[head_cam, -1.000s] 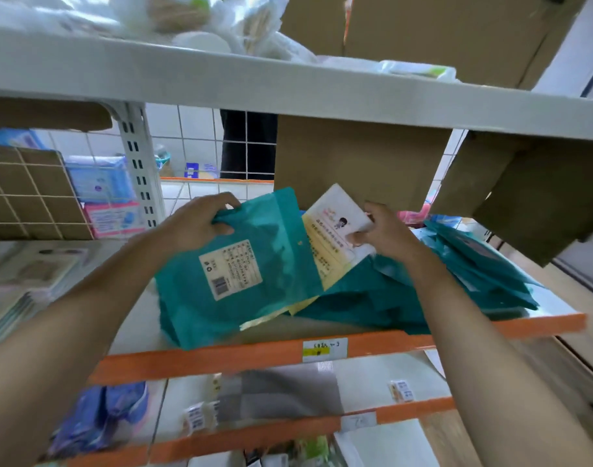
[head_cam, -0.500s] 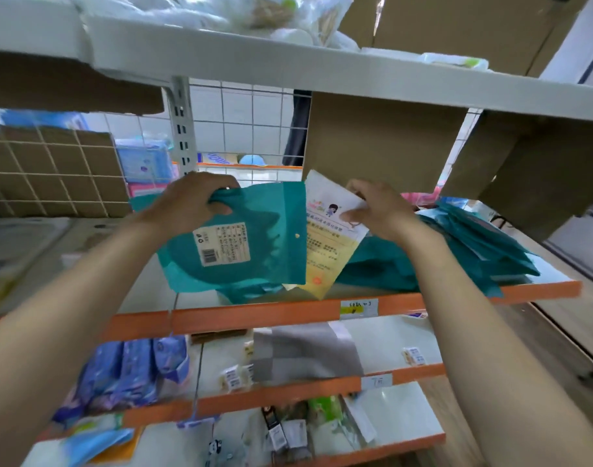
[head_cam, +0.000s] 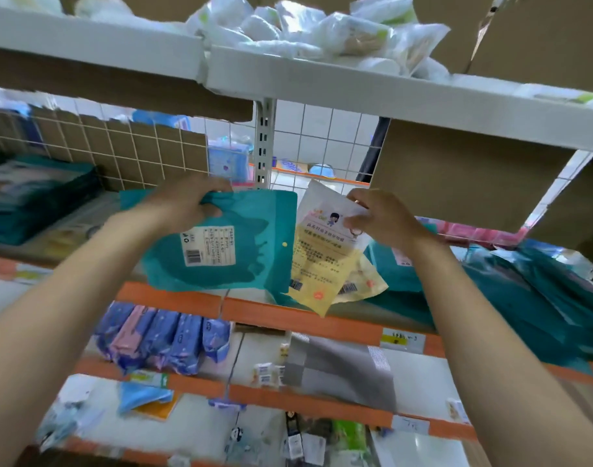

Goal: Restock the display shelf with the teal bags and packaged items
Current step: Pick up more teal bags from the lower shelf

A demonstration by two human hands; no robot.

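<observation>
head view: i see the left hand (head_cam: pixel 184 207) with fingers curled over the teal bag (head_cam: pixel 241 251) at its top edge. the bag hangs below them, in front of the orange shelf lip (head_cam: pixel 173 299). the right hand (head_cam: pixel 386 220) pinches the top corner of the yellow packets (head_cam: pixel 322 264), whose left edge sits behind the bag's right edge.

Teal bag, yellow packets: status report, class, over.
Left hand grips teal bag by top edge. Right hand pinches yellow packets. Both held off the shelf, teal pile lying right.
</observation>
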